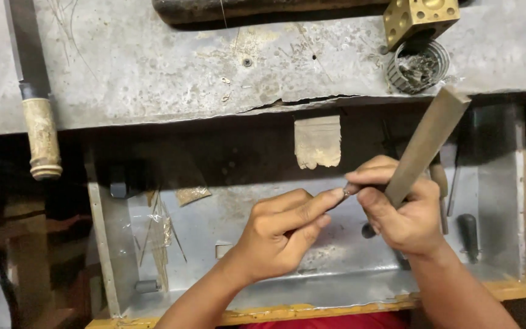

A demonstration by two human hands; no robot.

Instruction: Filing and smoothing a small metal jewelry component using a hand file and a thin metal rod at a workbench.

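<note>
head view: only cam, looks down at bench + open tray
left hand (pixel 278 234): centre frame, thumb + forefinger pinched shut on tiny metal piece (pixel 349 190); other fingers curled
tiny metal piece: centre-right, at the fingertips, touching flat file's lower end; too small to tell shape
right hand (pixel 400 213): right of centre, fist closed round flat file (pixel 427 143), thumb on top
flat file: slants up-right to bench edge, upper end free
handling (guess): piece v. light, stiff, easy to drop or flick away → pinch tight near tip; file rigid, heavier, rough faces, grip at low end
bench top (pixel 153 85): grey, scratched, cracked front edge, upper half of frame
knife w/ pale handle (pixel 38 116): upper left, handle overhangs edge
brass dapping block (pixel 418 15): upper right, above wire coil (pixel 418 67)
metal tray (pixel 336 268): under hands, scraps + small tools at right
in the way: nothing betw. hands; tray walls + bench edge close by file tip
</note>
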